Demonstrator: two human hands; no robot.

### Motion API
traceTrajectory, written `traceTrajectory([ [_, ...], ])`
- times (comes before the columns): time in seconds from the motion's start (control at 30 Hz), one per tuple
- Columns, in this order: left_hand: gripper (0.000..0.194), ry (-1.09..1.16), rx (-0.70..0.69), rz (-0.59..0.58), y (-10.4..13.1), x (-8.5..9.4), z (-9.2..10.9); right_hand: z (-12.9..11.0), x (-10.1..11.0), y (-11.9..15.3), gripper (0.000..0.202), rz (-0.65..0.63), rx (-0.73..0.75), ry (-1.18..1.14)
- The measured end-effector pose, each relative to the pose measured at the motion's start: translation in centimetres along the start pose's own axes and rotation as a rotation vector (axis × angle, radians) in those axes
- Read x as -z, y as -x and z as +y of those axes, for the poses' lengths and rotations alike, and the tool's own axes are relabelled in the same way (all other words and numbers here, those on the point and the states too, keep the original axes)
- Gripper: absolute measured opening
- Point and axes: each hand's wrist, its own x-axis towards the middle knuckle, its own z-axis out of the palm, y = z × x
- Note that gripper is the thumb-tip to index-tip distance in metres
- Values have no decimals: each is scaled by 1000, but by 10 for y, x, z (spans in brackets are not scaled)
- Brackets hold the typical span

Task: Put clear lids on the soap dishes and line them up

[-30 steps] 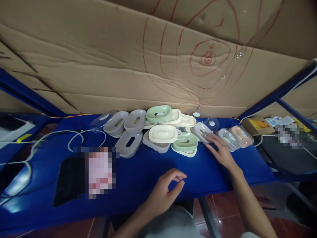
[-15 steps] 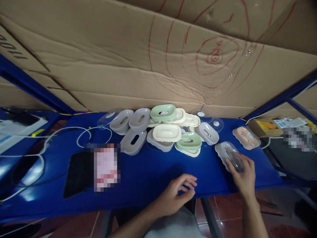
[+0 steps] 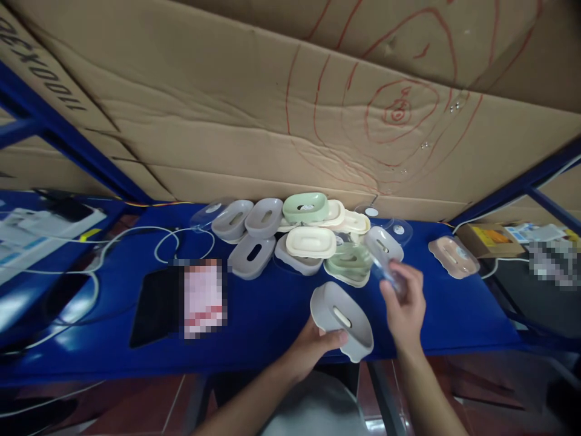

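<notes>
Left hand (image 3: 311, 348) grips a gray soap dish (image 3: 350, 301) at the frame's lower centre, its long axis slanting from upper left to lower right, while the right hand (image 3: 407, 307) pinches a clear lid (image 3: 391, 280), apart from the dish, toward its upper right.

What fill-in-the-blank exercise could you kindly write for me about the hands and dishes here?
With the left hand holding a gray slotted dish and the right hand a clear lid, the number of occupied hands is ____.
The hand-drawn rings on the cardboard are ____.
The tabletop is ____.
The peach dish lies nearer the ____ hand.

Missing words: two; red; blue; right.
</notes>
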Motion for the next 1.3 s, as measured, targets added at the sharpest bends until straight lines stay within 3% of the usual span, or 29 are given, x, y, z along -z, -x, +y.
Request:
traceTrajectory([
  [0.07, 95, 0, 1, 38, 3, 2, -1, 20, -23, -37, 38, 87, 52, 143],
  [0.17, 97, 1, 1, 80, 9, 2, -3, 42, -54, -66, 47, -77, 114, 243],
  [0.23, 93, 3, -9, 105, 11, 4, -3, 43, -60, -60, 50, -191, 133, 257],
  [0.33, 89, 13, -52, 128, 10, 7, -2, 22, -42, -25, 50, -307, 150, 121],
  [0.4, 92, 15, -93, 121, 6, 6, 2, -1, -22, 2, 57, -532, 196, -24],
  [0.47, 93, 7, -121, 108, 2, 3, 6, -23, -5, 20, 77, -785, 249, -59],
  [0.53, 95, -14, -135, 92, 0, -2, 11, -37, 4, 28, 88, -895, 263, -40],
  [0.57, 95, -24, -143, 82, 0, -5, 12, -40, 6, 29, 83, -888, 250, -55],
  [0.67, 95, -43, -184, 41, 1, -9, 15, -41, 4, 23, 36, -763, 144, -225],
  [0.7, 96, -44, -197, 24, 1, -8, 15, -40, 2, 21, 30, -706, 94, -274],
  [0.8, 100, -43, -226, 12, 2, -3, 16, -39, -5, 19, 30, -637, 88, -284],
  [0.83, 98, -37, -234, 43, 2, 0, 17, -40, -8, 20, 28, -677, 141, -249],
  [0.97, 89, -28, -263, 187, 2, 9, 21, -42, -14, 30, 62, -828, 281, -98],
  [1.13, 88, -109, -286, 109, 5, 10, 27, -35, -14, 39, 54, -739, 216, -229],
  [1.2, 95, -117, -296, 120, 4, 12, 26, -26, -12, 34, 45, -623, 168, -245],
  [1.3, 112, -91, -312, 120, 2, 15, 20, -3, -14, 3, 35, -245, 51, -93],
])
